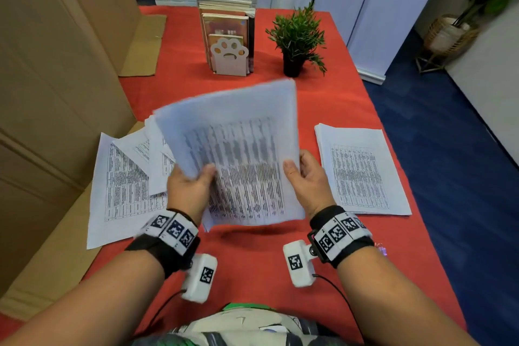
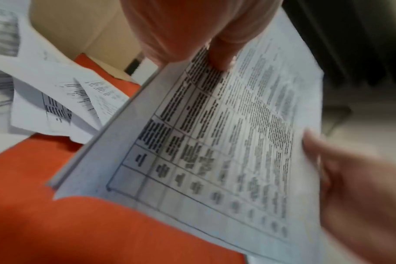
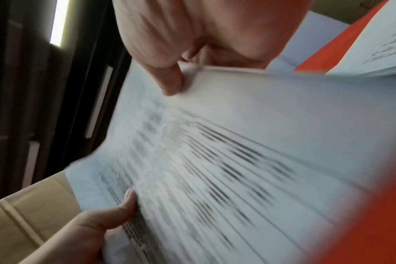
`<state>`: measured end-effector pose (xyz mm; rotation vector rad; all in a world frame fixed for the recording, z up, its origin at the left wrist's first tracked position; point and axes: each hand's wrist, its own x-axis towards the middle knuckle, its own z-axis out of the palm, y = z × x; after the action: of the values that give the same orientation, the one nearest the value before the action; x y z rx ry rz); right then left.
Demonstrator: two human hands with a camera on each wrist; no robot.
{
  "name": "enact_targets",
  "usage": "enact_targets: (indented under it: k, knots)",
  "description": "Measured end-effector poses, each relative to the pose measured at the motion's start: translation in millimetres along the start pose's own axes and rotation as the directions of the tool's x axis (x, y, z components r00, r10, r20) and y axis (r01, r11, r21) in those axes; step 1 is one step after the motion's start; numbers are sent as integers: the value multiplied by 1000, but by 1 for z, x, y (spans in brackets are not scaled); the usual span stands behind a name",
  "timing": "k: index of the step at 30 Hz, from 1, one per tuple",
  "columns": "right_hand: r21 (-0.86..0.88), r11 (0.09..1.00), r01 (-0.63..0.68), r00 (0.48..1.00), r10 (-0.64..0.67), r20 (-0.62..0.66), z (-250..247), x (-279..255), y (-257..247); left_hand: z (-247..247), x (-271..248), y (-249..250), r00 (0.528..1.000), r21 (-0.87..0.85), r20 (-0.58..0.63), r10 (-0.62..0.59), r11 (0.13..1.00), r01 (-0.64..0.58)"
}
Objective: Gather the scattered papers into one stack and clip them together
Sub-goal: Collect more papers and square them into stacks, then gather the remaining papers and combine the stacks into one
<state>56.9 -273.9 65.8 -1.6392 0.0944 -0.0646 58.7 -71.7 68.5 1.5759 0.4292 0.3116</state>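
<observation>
I hold a thin sheaf of printed sheets (image 1: pixel 238 154) above the red tablecloth (image 1: pixel 342 98), my left hand (image 1: pixel 189 191) and right hand (image 1: pixel 307 177) each pinching a side edge, thumbs on top. Left of the grip, loose pages (image 1: pixel 123 180) lie fanned; right of it sits a squared stack (image 1: pixel 362 168). Only the left wrist view shows the sheaf's layered edge (image 2: pixel 97 142); the right wrist view blurs its table print.

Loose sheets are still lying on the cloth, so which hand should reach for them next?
Probably the left hand: the scattered sheets lie right beside it. The right hand already grips the held bundle and could likely carry it alone.
</observation>
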Motion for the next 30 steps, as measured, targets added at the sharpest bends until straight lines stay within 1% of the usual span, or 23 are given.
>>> enact_targets:
  k: [2, 3, 4, 5, 6, 7, 8, 9, 10, 11, 13, 15, 19, 22, 24, 30]
  knots:
    - [-67, 998, 1, 1000, 1, 29, -2, -3, 1, -1, 12, 2, 997, -42, -74, -16, 999, 12]
    - [-127, 992, -9, 1000, 12, 19, -2, -5, 3, -1, 16, 2, 997, -41, -69, -23, 999, 21]
    - [-195, 981, -22, 1000, 18, -23, -3, -5, 5, 0, 17, 2, 999, -63, -26, -38, 997, 36]
    - [-257, 966, -43, 996, 20, -90, -5, -3, 6, 3, 15, 3, 997, -112, 50, -58, 992, 63]
    - [-308, 949, -69, 987, 20, -159, -9, -1, 9, 7, 11, 4, 986, -165, 145, -82, 981, 106]
    - [-352, 931, -101, 975, 22, -221, -16, 2, 10, 11, 6, 3, 964, -197, 237, -117, 966, 166]
    - [-393, 908, -144, 960, 32, -278, -25, 6, 12, 16, 2, 1, 938, -189, 306, -165, 955, 230]
    - [-425, 884, -195, 942, 49, -331, -38, 11, 14, 19, -2, -3, 914, -144, 343, -218, 949, 280]
    - [-446, 858, -255, 920, 72, -386, -53, 15, 16, 22, -5, -10, 897, -93, 356, -261, 946, 312]
    - [-455, 833, -315, 891, 96, -443, -70, 18, 19, 22, -5, -19, 889, -31, 347, -298, 944, 328]
    - [-456, 780, -429, 827, 136, -545, -105, 23, 24, 20, -5, -36, 889, 98, 312, -336, 942, 322]
    - [-467, 719, -514, 781, 167, -602, -139, 24, 26, 18, -7, -48, 882, 183, 296, -368, 928, 326]
    - [-481, 613, -627, 715, 207, -668, -190, 24, 33, 20, -13, -58, 864, 230, 274, -422, 901, 367]
    - [-496, 543, -678, 693, 247, -677, -212, 29, 43, 23, -16, -64, 859, 252, 257, -444, 888, 384]
    - [-515, 500, -696, 690, 269, -672, -219, 34, 51, 25, -17, -68, 861, 262, 233, -451, 882, 391]
    - [-534, 441, -721, 684, 329, -651, -226, 45, 71, 28, -22, -73, 876, 282, 181, -448, 877, 390]
